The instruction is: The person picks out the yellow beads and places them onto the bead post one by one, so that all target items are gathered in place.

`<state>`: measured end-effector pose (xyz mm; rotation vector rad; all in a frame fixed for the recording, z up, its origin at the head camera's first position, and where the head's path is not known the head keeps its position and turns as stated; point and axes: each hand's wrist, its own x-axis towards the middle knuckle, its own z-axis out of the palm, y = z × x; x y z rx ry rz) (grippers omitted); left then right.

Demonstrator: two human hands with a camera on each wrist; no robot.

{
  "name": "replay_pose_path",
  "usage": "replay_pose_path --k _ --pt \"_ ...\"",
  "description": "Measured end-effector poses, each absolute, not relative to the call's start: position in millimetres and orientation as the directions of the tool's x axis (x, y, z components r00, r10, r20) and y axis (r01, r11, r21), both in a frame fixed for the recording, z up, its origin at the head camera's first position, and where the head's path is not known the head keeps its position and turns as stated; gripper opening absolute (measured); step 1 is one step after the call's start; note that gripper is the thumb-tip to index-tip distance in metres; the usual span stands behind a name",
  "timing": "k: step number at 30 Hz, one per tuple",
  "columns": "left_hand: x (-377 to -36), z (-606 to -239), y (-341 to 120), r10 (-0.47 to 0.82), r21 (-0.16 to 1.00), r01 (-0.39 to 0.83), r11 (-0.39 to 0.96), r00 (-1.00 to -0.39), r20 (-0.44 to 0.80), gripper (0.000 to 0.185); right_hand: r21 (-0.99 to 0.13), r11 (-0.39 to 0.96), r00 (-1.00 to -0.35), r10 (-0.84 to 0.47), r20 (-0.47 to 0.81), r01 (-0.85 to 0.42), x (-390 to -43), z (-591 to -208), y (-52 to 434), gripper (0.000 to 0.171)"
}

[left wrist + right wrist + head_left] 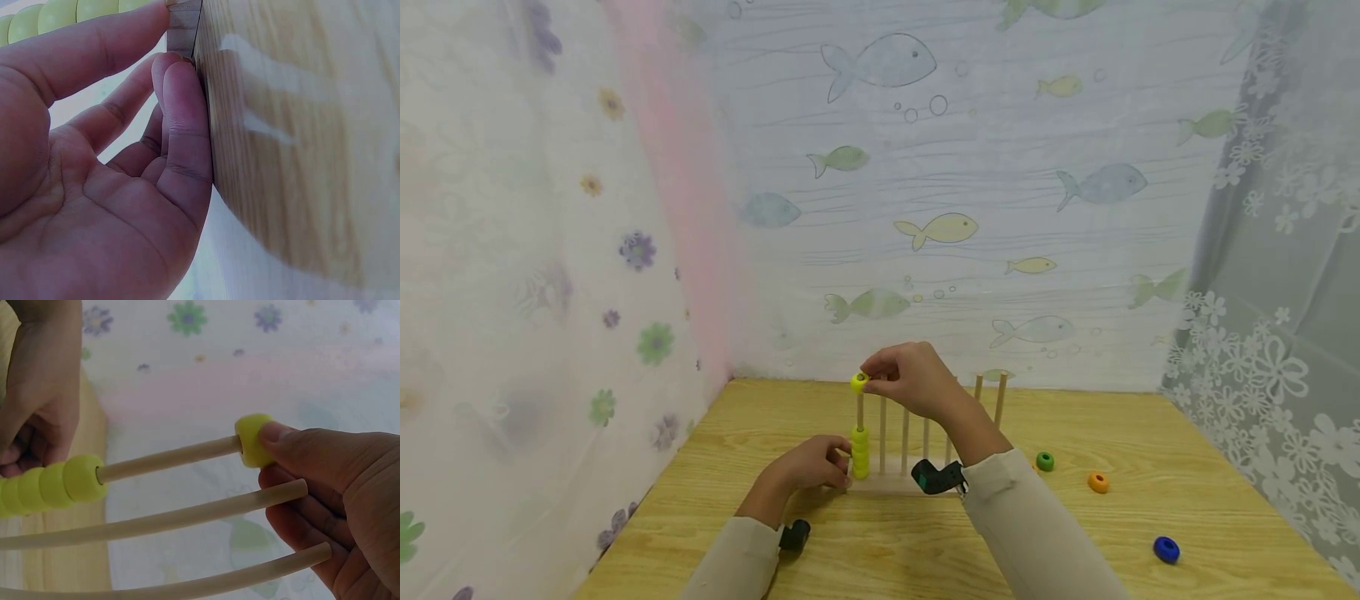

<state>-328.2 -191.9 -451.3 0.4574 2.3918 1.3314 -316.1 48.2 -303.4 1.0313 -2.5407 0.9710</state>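
Note:
A wooden peg rack [897, 483] with several upright rods stands on the table. Several yellow beads [860, 452] are stacked low on its leftmost rod. My right hand [917, 379] pinches one more yellow bead [253, 440] between thumb and fingers at the top of that rod; the rod's tip is inside the bead in the right wrist view. Down at the rack's left end, my left hand [808, 462] holds the end of the wooden base [182, 28] between thumb and fingertips. The right forearm hides part of the other rods.
Loose beads lie to the right of the rack: a green bead [1045, 461], an orange bead [1098, 482] and a blue bead [1167, 549]. Another orange bead is mostly hidden by the right sleeve. Patterned curtains [955, 183] surround the wooden table [1210, 500].

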Motion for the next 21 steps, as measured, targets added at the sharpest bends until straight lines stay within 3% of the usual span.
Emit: replay_pose_path --k 21 --pt "-326.3 -450.0 -192.6 0.425 0.857 0.082 0.509 -0.890 -0.167 0.047 -0.492 0.509 -0.708 -0.531 0.466 -0.706 -314.0 -303.1 50.8 0.024"
